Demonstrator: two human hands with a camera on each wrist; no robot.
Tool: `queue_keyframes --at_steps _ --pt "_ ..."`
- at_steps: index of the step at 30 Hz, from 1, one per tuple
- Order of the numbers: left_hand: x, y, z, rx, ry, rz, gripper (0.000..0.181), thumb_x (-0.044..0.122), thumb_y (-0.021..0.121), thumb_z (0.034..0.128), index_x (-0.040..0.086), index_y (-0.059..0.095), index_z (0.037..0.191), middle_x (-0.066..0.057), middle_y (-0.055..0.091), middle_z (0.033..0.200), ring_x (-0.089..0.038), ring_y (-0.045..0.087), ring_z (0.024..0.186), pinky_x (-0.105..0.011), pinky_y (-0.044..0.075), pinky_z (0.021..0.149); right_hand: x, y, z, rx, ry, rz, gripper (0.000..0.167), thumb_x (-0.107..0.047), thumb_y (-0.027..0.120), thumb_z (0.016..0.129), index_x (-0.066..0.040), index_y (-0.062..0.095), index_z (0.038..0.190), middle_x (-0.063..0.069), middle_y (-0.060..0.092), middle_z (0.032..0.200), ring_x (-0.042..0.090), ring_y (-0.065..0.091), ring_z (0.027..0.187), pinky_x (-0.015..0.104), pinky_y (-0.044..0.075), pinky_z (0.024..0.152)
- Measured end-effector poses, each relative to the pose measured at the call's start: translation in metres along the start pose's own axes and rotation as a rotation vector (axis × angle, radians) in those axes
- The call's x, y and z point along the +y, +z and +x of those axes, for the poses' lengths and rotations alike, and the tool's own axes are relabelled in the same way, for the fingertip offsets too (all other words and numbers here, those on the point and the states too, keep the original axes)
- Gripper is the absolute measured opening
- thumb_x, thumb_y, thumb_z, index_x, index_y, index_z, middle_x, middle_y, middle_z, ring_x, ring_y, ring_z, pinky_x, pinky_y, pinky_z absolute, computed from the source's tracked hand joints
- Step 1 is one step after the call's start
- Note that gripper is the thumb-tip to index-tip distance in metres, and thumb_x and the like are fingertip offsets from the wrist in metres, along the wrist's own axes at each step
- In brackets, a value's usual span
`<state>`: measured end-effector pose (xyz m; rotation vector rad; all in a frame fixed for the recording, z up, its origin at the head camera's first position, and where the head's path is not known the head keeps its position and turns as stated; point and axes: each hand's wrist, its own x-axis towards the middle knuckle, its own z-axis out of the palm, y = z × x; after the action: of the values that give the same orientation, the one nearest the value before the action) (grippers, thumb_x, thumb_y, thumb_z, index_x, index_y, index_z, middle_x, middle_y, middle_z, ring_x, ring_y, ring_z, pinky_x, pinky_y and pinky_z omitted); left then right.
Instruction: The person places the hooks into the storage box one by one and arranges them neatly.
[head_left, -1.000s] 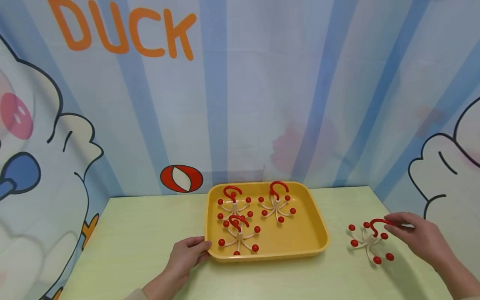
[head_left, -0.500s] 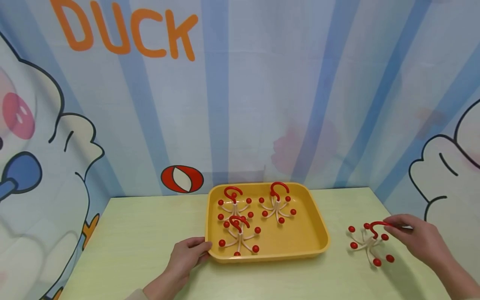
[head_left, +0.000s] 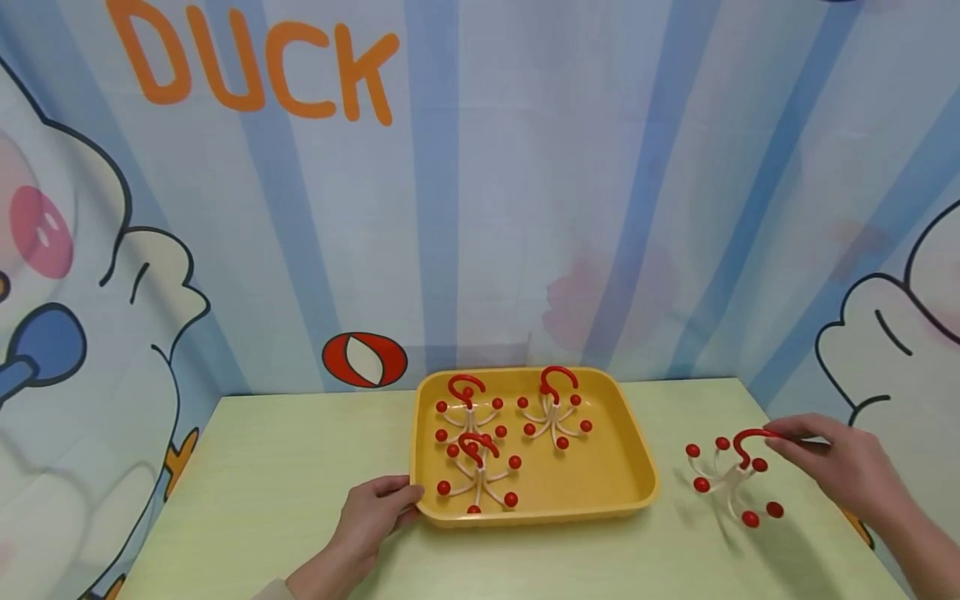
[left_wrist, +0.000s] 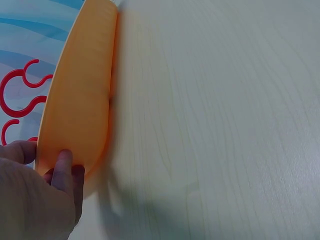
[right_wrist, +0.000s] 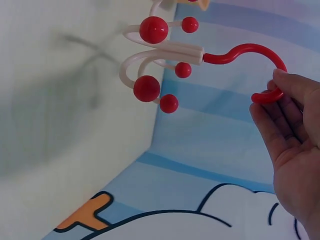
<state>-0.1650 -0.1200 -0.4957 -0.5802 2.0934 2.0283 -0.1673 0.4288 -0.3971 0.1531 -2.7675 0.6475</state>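
At the right of the head view, my right hand (head_left: 843, 467) pinches the curved red hook of a hook hanger (head_left: 735, 475). This hanger has a white stem and several curled white arms tipped with red balls. In the right wrist view, thumb and fingers hold the end of the red hook (right_wrist: 250, 47), and the arms appear held off the table. My left hand (head_left: 371, 521) grips the front left corner of a yellow tray (head_left: 592, 492), thumb at the rim and fingers against the outer wall. Inside the tray stand three similar hangers, such as the front one (head_left: 480, 475).
The tray rests on a pale green table (head_left: 285, 467), near its back edge. Behind rises a blue striped backdrop (head_left: 495, 208) with cartoon figures and orange letters. The tray's right half shows bare bottom.
My right hand has raised the hook hanger a little and shifted it slightly left. The left hand keeps its grip on the tray's corner, and the tray stays in place.
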Motion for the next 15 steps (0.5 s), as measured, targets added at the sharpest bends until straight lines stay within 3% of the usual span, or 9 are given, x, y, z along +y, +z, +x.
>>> queue_keyframes --at_steps 2,7,9,14,15 --pt "0.000 0.000 0.000 0.003 0.000 0.000 0.039 0.007 0.075 0.0991 -0.013 0.063 0.131 -0.025 0.071 0.120 -0.031 0.077 0.103 -0.038 0.065 0.087 -0.008 -0.003 0.002 0.008 -0.015 -0.002 0.018 -0.015 0.081 0.097 -0.002 0.078 0.109 0.016 0.078 0.101 -0.004 0.070 0.079 0.019 0.059 0.063" --pt "-0.001 0.000 0.001 0.000 0.007 -0.001 0.041 0.007 0.075 0.0992 -0.014 0.063 0.132 -0.026 0.070 0.120 -0.033 0.077 0.104 -0.039 0.065 0.087 -0.029 -0.009 0.010 0.019 -0.038 -0.002 0.019 -0.015 0.080 0.097 -0.002 0.077 0.110 0.017 0.077 0.103 0.036 0.078 0.090 0.021 0.060 0.063" --pt "-0.002 0.000 0.001 -0.003 0.011 -0.004 0.041 0.007 0.075 0.0992 -0.014 0.062 0.132 -0.026 0.071 0.119 -0.033 0.077 0.105 -0.040 0.065 0.087 -0.037 -0.012 0.013 0.022 -0.059 0.004 0.018 -0.016 0.081 0.097 -0.004 0.078 0.111 0.016 0.077 0.104 0.028 0.079 0.091 0.022 0.060 0.064" --pt "-0.002 0.000 0.001 0.002 0.013 -0.011 0.038 0.006 0.075 0.0989 -0.014 0.064 0.130 -0.024 0.071 0.118 -0.031 0.077 0.103 -0.038 0.065 0.086 -0.054 -0.016 0.020 0.038 -0.145 0.047 0.017 -0.014 0.084 0.094 -0.010 0.080 0.110 0.012 0.078 0.105 -0.013 0.067 0.085 0.011 0.055 0.068" --pt "-0.002 0.000 0.001 0.004 0.013 -0.012 0.038 0.006 0.075 0.0988 -0.014 0.064 0.130 -0.024 0.072 0.118 -0.031 0.078 0.102 -0.037 0.065 0.085 -0.058 -0.016 0.021 0.038 -0.161 0.056 0.017 -0.013 0.084 0.093 -0.010 0.080 0.110 0.011 0.078 0.105 -0.014 0.066 0.085 0.009 0.053 0.069"
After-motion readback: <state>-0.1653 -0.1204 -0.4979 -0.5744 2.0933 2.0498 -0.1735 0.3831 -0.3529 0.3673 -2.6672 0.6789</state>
